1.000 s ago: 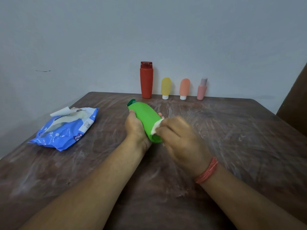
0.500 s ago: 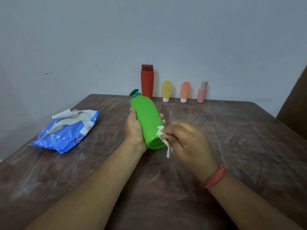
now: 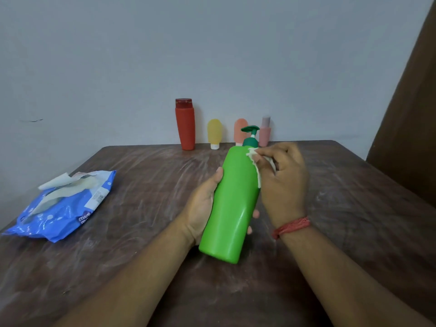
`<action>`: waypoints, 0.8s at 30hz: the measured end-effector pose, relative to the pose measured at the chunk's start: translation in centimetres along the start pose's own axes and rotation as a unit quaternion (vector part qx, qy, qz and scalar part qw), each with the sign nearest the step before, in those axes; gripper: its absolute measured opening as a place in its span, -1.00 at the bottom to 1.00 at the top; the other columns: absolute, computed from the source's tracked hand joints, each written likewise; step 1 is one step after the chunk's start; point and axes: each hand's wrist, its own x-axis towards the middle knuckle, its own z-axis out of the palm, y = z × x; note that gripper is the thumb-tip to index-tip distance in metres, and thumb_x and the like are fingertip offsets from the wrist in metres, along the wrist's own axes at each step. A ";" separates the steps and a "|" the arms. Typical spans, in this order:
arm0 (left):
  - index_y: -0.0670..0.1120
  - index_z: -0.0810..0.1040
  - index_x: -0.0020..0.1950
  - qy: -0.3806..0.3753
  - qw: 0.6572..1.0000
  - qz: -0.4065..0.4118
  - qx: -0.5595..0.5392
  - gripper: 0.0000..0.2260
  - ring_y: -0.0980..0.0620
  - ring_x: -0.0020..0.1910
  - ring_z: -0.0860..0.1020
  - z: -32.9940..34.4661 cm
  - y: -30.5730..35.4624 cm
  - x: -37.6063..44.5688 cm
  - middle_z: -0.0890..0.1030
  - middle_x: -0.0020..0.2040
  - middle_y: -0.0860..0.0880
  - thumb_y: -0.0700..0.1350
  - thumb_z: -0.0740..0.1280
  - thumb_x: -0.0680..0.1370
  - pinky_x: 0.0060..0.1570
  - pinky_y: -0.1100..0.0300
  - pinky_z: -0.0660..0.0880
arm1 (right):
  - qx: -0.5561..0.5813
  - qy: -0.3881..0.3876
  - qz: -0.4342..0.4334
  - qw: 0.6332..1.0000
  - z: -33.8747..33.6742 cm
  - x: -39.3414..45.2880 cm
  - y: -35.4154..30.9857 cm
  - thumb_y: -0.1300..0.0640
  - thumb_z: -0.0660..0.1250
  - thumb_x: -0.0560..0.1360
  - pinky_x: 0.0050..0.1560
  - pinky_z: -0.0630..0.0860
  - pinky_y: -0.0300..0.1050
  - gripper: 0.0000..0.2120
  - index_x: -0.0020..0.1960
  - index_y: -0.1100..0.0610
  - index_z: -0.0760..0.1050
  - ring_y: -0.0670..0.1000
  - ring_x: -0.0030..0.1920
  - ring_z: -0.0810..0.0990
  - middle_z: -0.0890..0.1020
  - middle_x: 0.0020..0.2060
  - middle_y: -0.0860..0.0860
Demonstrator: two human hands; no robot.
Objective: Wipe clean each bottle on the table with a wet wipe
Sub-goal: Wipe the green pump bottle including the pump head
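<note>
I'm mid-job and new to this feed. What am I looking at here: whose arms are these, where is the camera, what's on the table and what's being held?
There is no machine: these are a person's two bare arms, filmed by one wide-angle camera worn on their head, looking forward and down. The left hand grips a green pump bottle, held tilted above the brown table. The right hand, with a red thread at the wrist, pinches a white wet wipe against the bottle's shoulder, just below the pump. On the table to the left lies a blue pack of wipes with its flap open. At the far edge, along the wall, stand a red bottle, a yellow tube, an orange tube partly hidden behind the pump, and a pink bottle.
</note>
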 end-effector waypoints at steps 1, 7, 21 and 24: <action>-0.23 0.60 0.25 -0.017 1.000 -0.005 0.007 -0.38 -0.26 -0.16 0.67 -0.2 -0.2 0.2 0.65 0.01 -0.28 0.29 0.13 0.59 -0.27 -0.12 0.64 | -0.004 0.017 0.005 1.000 -0.3 0.4 0.2 0.24 0.48 0.46 -0.01 0.43 -0.43 -0.95 -0.09 0.14 0.67 -0.29 -0.12 0.50 0.47 -0.13 -0.14; -0.21 0.68 0.14 -0.007 0.999 0.032 -0.005 -0.36 -0.25 -0.22 0.66 -0.6 0.1 0.3 0.65 -0.03 -0.28 0.28 0.07 0.60 -0.32 -0.12 0.63 | 0.009 -0.031 -0.063 0.998 -0.6 -0.2 0.7 0.31 0.41 0.50 0.05 0.50 -0.28 -0.86 0.02 0.15 0.65 -0.14 -0.04 0.57 0.58 -0.07 -0.08; -0.20 0.75 -0.08 0.161 0.974 0.132 -0.093 -0.33 -0.13 -0.18 0.70 -3.7 2.9 0.0 0.71 -0.08 -0.23 0.27 0.05 0.64 -0.16 0.01 0.65 | 0.008 -0.325 -0.208 0.922 1.2 -3.8 -1.2 0.22 0.35 0.53 0.17 0.46 -0.21 -0.84 0.06 0.10 0.65 0.00 0.03 0.59 0.64 -0.02 -0.04; -0.21 0.75 -0.03 0.174 0.971 0.122 -0.114 -0.28 -0.19 -0.18 0.67 -4.3 3.0 -0.2 0.69 -0.06 -0.30 0.35 0.05 0.61 -0.10 0.01 0.61 | 0.039 -0.403 -0.244 0.881 0.1 -3.5 -1.2 0.21 0.40 0.52 0.12 0.52 -0.13 -0.87 0.06 0.13 0.65 -0.03 0.01 0.60 0.63 -0.04 -0.03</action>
